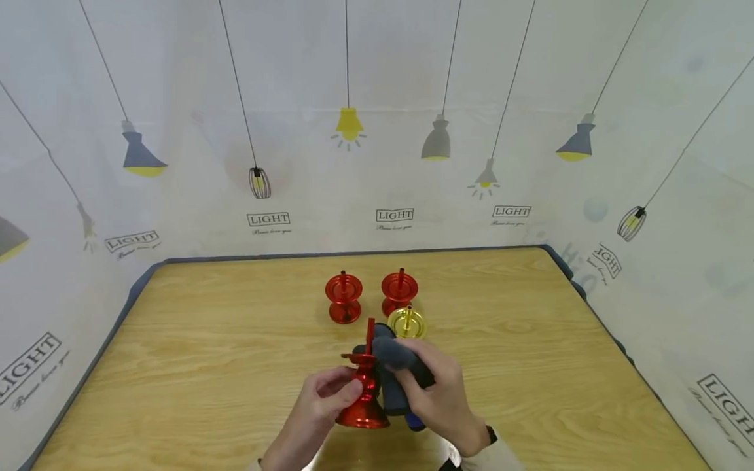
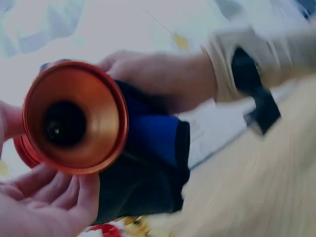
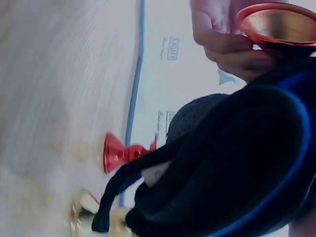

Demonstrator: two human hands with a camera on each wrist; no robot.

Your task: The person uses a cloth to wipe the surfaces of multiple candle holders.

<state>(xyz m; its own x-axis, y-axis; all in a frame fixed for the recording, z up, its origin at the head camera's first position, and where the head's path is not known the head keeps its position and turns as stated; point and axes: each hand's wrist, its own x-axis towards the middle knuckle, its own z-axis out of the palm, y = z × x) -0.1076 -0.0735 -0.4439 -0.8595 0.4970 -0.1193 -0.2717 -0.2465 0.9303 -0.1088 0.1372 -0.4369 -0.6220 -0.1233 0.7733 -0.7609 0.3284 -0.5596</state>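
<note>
My left hand [image 1: 324,400] holds a red metal candlestick [image 1: 365,411] by its waist, thumb in front. It stands roughly upright, with a drip dish and a thin rod on top. In the left wrist view its hollow base [image 2: 101,123] faces the camera. Bunched in my right hand [image 1: 443,386] is a dark cloth [image 1: 393,389] with a bright blue inner side and a loop. The cloth overlaps the right side of the candlestick in the head view, and my right fingers press into it near the dish.
Two more red candlesticks [image 1: 344,311] [image 1: 399,286] stand behind the hands on the wooden table [image 1: 206,353]. A gold candlestick [image 1: 415,330] stands just beyond the cloth. A white backdrop [image 1: 318,78] printed with lamps rises around the table's dark-edged back and sides.
</note>
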